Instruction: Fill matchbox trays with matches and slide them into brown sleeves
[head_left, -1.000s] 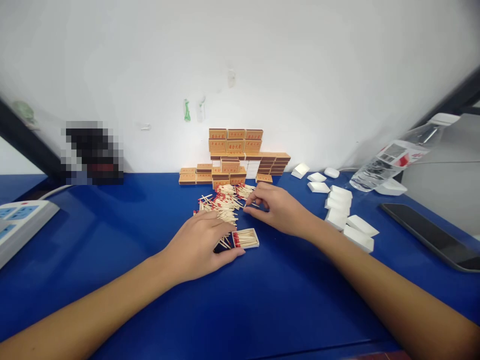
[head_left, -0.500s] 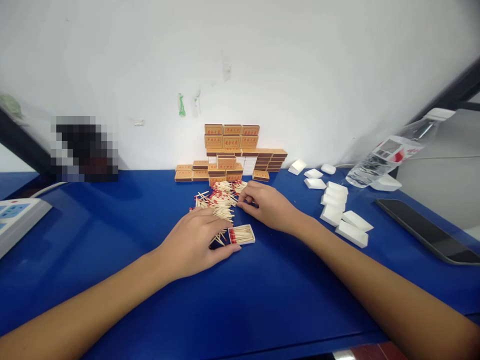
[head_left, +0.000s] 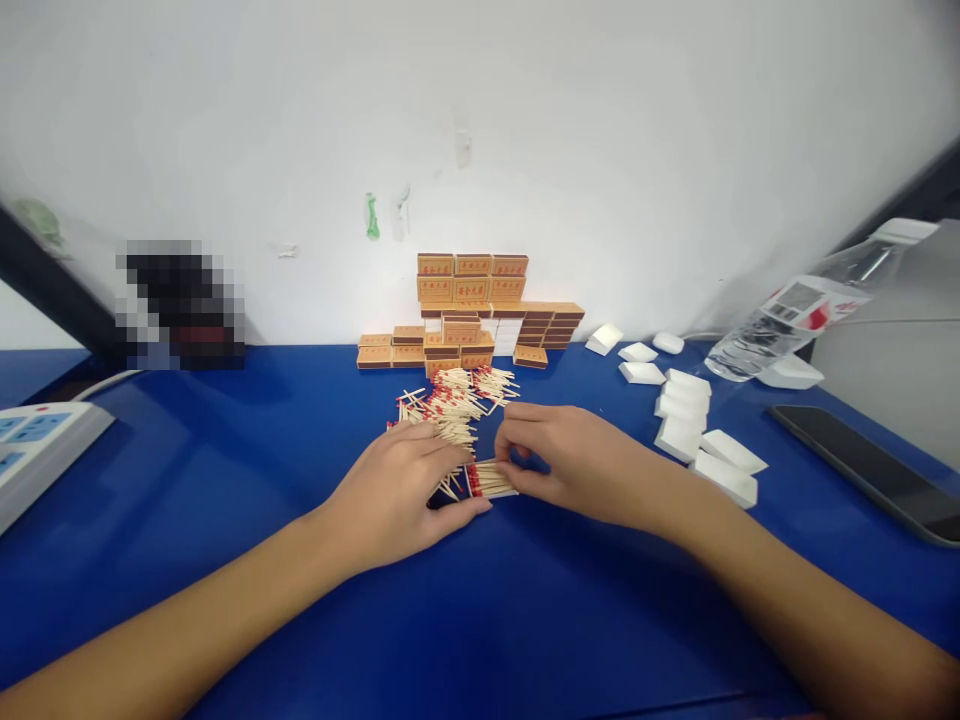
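A small white tray of red-tipped matches (head_left: 487,480) lies on the blue table (head_left: 525,610). My left hand (head_left: 397,495) rests beside it, fingers curled, thumb against the tray's near edge and fingers over loose matches. My right hand (head_left: 574,460) is at the tray's right end, fingers pinched together over it; whatever they hold is hidden. A heap of loose matches (head_left: 450,400) lies just behind both hands.
Stacked orange matchboxes (head_left: 472,310) stand against the white wall. Several white inner trays (head_left: 690,430) lie to the right, with a tipped plastic bottle (head_left: 795,315) and a dark phone (head_left: 870,470). A white power strip (head_left: 37,450) sits at the far left.
My right hand has come back from the loose match heap to the right end of the tray. My left hand has stayed by the tray.
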